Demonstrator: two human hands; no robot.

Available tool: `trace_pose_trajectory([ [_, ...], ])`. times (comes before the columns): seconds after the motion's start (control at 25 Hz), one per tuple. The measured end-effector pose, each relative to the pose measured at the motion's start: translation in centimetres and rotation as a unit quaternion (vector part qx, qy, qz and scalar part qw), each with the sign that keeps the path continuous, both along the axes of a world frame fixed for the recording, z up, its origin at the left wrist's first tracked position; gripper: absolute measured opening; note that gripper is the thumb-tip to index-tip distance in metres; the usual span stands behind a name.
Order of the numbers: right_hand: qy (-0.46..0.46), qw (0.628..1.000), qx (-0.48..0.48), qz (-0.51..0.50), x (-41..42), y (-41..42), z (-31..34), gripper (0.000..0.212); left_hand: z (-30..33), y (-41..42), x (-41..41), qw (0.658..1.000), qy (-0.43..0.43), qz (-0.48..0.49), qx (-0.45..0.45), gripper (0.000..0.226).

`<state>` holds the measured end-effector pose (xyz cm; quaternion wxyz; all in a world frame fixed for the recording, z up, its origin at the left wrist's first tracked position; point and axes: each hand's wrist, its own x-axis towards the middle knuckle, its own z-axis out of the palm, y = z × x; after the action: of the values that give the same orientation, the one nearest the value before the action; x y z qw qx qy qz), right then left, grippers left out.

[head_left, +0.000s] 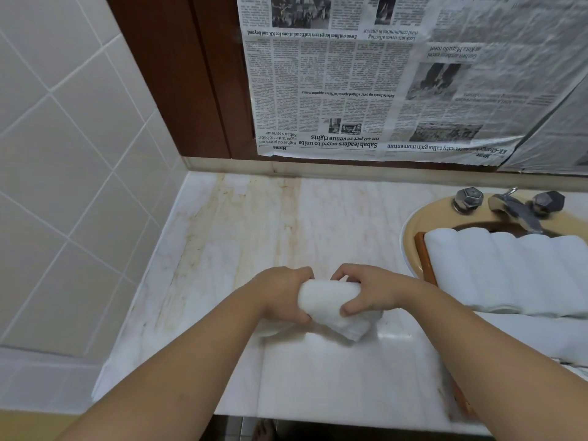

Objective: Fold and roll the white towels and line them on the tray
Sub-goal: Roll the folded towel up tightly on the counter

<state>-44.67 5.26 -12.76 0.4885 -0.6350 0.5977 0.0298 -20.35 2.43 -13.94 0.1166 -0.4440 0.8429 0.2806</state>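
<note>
- A head-worn camera looks down on a pale marble worktop [318,233] in a tiled bathroom corner, with two bare forearms reaching in from below.
- Progress: at the right, a wooden tray [424,259] rests across a tan sink [413,230], below a metal tap [521,214]. Several rolled white towels [509,268] already lie on it side by side, touching one another. Roughly four rolls show, and the row runs out of view at the right edge, so the full count cannot be told.
- The task looks well advanced. The roll in hand is not yet on the tray, and whether more towels wait cannot be seen.
- The grip: both hands hold one small white towel roll [331,300] near the middle of the worktop, well apart from the tray.
- The left hand [283,294] wraps its fingers round the roll's left end.
- The right hand [369,291] curls over the right end, thumb pressing on the front of the roll.
- A loose folded corner of the towel trails onto the worktop below the right hand, so the rolling seems nearly finished.
- Upside-down newspaper sheets [350,90] cover the wall behind.
</note>
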Motion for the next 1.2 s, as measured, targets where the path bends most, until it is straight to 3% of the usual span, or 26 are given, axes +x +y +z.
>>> trace_pose_trajectory([
  [0.08,0.044,0.998,-0.032,0.039,0.4,0.5,0.1,0.059,-0.2,0.7,0.3,0.999,0.017,0.024,0.015,0.060],
  [0.2,0.166,0.963,-0.147,0.154,1.1,0.9,0.3,0.071,-0.3,1.3,1.2,0.997,0.032,0.054,0.053,0.058],
  [0.44,0.144,0.960,-0.191,0.147,0.2,2.4,-1.3,0.063,-0.5,1.7,3.9,0.999,-0.012,0.004,0.042,0.077],
  [0.52,0.156,0.950,-0.231,0.140,0.0,3.1,-2.0,0.064,-1.4,2.1,4.6,1.000,-0.012,-0.015,-0.003,0.073],
  [0.64,0.216,0.904,-0.335,0.155,0.1,4.0,-3.4,0.071,-2.6,2.4,5.1,0.990,-0.026,-0.032,-0.135,0.072],
  [0.8,0.236,0.849,-0.457,0.125,0.5,5.0,-5.2,0.082,-4.3,3.4,5.5,0.940,-0.066,-0.051,-0.332,0.090],
  [0.92,0.278,0.830,-0.463,0.142,0.8,6.7,-7.5,0.079,-5.5,4.9,5.5,0.922,-0.066,-0.079,-0.372,0.086],
  [1.04,0.288,0.840,-0.443,0.127,0.7,8.5,-8.8,0.082,-5.9,5.5,5.3,0.921,-0.083,-0.109,-0.364,0.086],
  [1.2,0.255,0.868,-0.401,0.142,0.3,7.8,-7.7,0.084,-5.8,4.6,5.3,0.936,-0.116,-0.120,-0.310,0.104],
])
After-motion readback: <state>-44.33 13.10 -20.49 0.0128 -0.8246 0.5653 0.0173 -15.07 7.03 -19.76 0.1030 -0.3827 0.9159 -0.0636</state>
